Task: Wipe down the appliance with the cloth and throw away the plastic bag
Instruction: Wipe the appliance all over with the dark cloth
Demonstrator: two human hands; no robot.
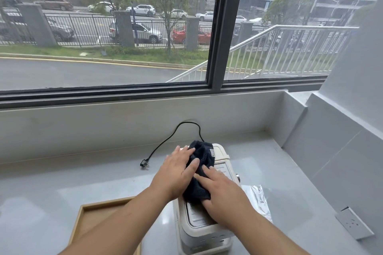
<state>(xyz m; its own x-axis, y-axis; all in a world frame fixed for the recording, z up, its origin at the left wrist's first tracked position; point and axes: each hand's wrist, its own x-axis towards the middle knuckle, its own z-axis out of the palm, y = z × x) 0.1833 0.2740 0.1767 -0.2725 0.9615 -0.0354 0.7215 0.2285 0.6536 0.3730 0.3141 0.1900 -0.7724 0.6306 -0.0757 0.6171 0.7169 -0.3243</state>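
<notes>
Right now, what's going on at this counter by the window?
A person is pressing a dark cloth onto the top of a cream-white appliance with both hands: the left hand on the cloth's left side, the right hand on its near end. The appliance's black power cord lies unplugged on the grey counter. The clear plastic bag lies on the counter to the appliance's right, and a wooden tray sits to its left.

Head-worn view, facing forward and down, close over counter (pixel 83 180), window (pixel 124 27) beyond
</notes>
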